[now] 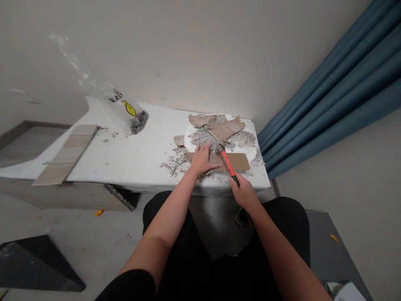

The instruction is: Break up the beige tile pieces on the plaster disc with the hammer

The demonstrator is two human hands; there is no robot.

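Observation:
My right hand (243,191) is wrapped round the black end of a hammer (228,162) with a red handle. Its dark head rests or hovers over grey crumbled rubble (203,137); I cannot tell whether it touches. Fingers spread, my left hand (202,160) lies on the near side of the rubble, partly over a flat brown board piece (237,161). Behind the hammer head lie torn brown sheet pieces (228,128). A round white plate or tray (188,140) shows beneath the heap. Loose crumbs (173,162) are scattered left of it.
The bench is covered in white sheeting (156,146). On it stand a clear plastic bag (125,113) with dark bits inside and a wood-grain plank (70,152) jutting over the front edge. A wall closes the back; a blue curtain (332,83) hangs at the right.

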